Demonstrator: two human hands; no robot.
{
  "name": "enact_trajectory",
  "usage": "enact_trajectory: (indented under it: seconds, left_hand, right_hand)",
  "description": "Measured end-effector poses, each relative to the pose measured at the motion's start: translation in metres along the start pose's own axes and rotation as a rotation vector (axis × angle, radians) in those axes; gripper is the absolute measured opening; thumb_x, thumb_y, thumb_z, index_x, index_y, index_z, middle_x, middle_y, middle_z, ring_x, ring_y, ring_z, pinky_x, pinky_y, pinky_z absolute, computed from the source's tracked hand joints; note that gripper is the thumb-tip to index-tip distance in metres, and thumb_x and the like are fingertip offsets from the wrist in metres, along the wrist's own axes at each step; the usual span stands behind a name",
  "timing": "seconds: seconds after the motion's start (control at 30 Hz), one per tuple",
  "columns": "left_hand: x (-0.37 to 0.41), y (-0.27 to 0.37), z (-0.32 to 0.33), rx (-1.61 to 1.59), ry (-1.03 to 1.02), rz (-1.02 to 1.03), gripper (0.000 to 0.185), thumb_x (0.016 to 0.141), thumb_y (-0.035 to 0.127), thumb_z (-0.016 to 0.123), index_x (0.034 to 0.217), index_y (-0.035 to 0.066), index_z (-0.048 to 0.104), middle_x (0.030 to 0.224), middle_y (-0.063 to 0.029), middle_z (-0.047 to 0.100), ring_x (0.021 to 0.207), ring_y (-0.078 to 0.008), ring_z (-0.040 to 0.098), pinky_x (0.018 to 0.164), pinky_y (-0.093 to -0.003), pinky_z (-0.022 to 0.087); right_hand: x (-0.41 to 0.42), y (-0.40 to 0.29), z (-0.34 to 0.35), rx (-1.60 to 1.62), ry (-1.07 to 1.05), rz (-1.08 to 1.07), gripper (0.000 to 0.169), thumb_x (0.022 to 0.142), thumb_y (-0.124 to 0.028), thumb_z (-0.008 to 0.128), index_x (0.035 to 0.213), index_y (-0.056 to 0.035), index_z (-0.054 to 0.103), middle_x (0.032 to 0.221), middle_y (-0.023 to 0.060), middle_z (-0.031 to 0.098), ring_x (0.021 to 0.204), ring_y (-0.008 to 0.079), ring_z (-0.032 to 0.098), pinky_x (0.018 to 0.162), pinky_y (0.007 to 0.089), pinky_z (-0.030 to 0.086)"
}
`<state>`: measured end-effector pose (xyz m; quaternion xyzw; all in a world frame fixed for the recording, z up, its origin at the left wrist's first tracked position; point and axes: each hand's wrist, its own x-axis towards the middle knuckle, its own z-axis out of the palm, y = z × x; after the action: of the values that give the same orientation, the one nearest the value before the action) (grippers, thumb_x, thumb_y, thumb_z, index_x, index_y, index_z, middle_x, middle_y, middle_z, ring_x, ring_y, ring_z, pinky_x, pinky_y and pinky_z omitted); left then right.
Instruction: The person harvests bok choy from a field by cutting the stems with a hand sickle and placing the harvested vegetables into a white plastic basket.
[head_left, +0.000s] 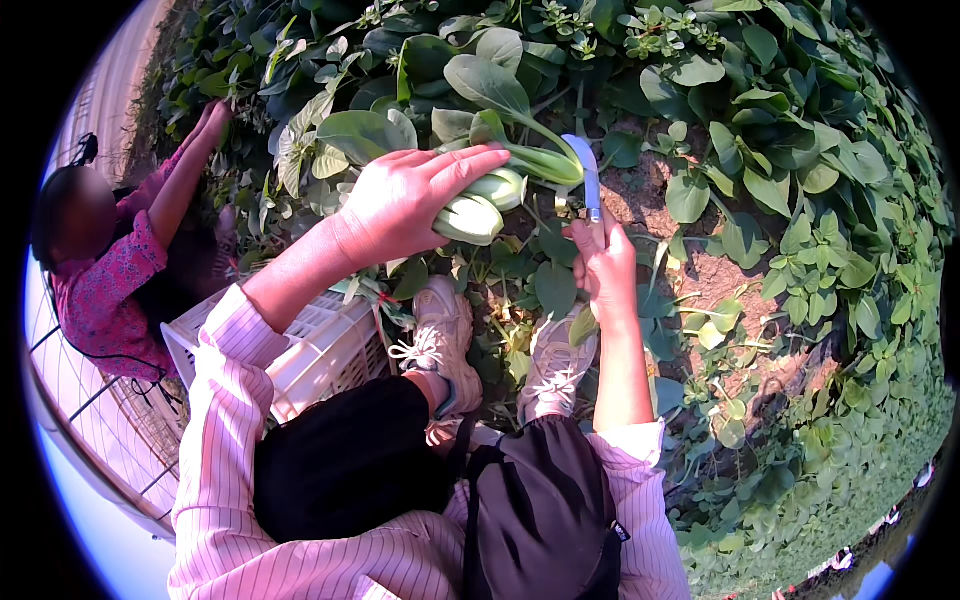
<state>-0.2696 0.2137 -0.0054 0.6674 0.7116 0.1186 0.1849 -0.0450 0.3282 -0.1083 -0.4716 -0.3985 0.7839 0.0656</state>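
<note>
My left hand (412, 195) is closed over several heads of bok choy (474, 217), their pale cut bases pointing right and toward me, their leaves hidden partly under the hand. One more bok choy (551, 161) extends from beneath my fingertips, its base against the blade of a knife (589, 169). That blade is curved and bluish. Its handle is mostly hidden in my right hand (604, 259), whose fingers are wrapped around it just above my right shoe. Broad green leaves and soil lie below both hands.
A white plastic crate (330, 349) stands left of my shoes, with bundled greens (375, 295) at its far edge. Another person (112, 277) in a patterned pink top crouches at the left, arms reaching into the plants. Leafy crops (780, 142) stand ahead and right, around bare soil (720, 281).
</note>
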Motion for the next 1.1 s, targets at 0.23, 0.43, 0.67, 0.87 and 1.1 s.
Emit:
enact_trajectory:
  seconds: [0.23, 0.43, 0.67, 0.87, 1.1]
  left_hand:
    - [-0.018, 0.054, -0.007, -0.819, -0.270, -0.079, 0.097, 0.059, 0.014, 0.079, 0.142, 0.004, 0.031, 0.124, -0.0142, 0.057, 0.109, -0.0276, 0.059, 0.093, -0.0354, 0.047]
    - [-0.004, 0.031, -0.026, -1.071, 0.002, -0.359, 0.098, 0.062, 0.016, 0.081, 0.143, 0.002, 0.028, 0.128, -0.0079, 0.051, 0.116, -0.0147, 0.049, 0.101, -0.0313, 0.038]
    - [0.021, 0.034, 0.013, -1.471, -0.066, -0.460, 0.110, 0.058, 0.029, 0.090, 0.142, 0.005, 0.023, 0.131, -0.0079, 0.044, 0.124, -0.0181, 0.041, 0.106, -0.0334, 0.033]
    - [0.041, -0.005, 0.008, -1.105, -0.170, -0.474, 0.080, 0.060, 0.008, 0.078, 0.131, 0.003, 0.040, 0.119, -0.0080, 0.054, 0.109, -0.0172, 0.052, 0.098, -0.0315, 0.041]
    - [0.048, -0.070, -0.019, 0.248, -0.336, -0.326, 0.113, 0.052, 0.009, 0.075, 0.148, 0.023, 0.018, 0.141, -0.0257, 0.033, 0.081, -0.0344, 0.064, 0.071, -0.0391, 0.055]
  right_hand:
    - [-0.047, -0.049, 0.000, 0.363, -0.004, -0.288, 0.034, 0.086, -0.016, 0.067, 0.113, -0.0039, 0.050, 0.085, 0.0016, 0.059, 0.048, 0.0008, 0.040, 0.041, 0.0150, 0.032]
    - [-0.046, -0.056, -0.008, -0.181, 0.134, -0.290, 0.030, 0.079, -0.018, 0.075, 0.100, -0.0041, 0.057, 0.074, -0.0026, 0.056, 0.053, 0.0020, 0.046, 0.043, 0.0173, 0.038]
    - [-0.033, -0.035, 0.071, 0.375, 0.023, -0.335, 0.033, 0.090, -0.029, 0.064, 0.103, -0.0043, 0.047, 0.070, -0.0020, 0.052, 0.050, 0.0041, 0.047, 0.043, 0.0182, 0.037]
    - [-0.026, -0.059, 0.070, 0.079, 0.068, -0.311, 0.035, 0.089, -0.026, 0.065, 0.108, -0.0024, 0.047, 0.081, 0.0016, 0.053, 0.056, 0.0075, 0.052, 0.048, 0.0204, 0.045]
    - [-0.001, -0.055, 0.037, 0.026, 0.228, -0.314, 0.042, 0.093, -0.038, 0.056, 0.111, -0.0001, 0.051, 0.081, 0.0022, 0.051, 0.051, 0.0058, 0.045, 0.044, 0.0205, 0.038]
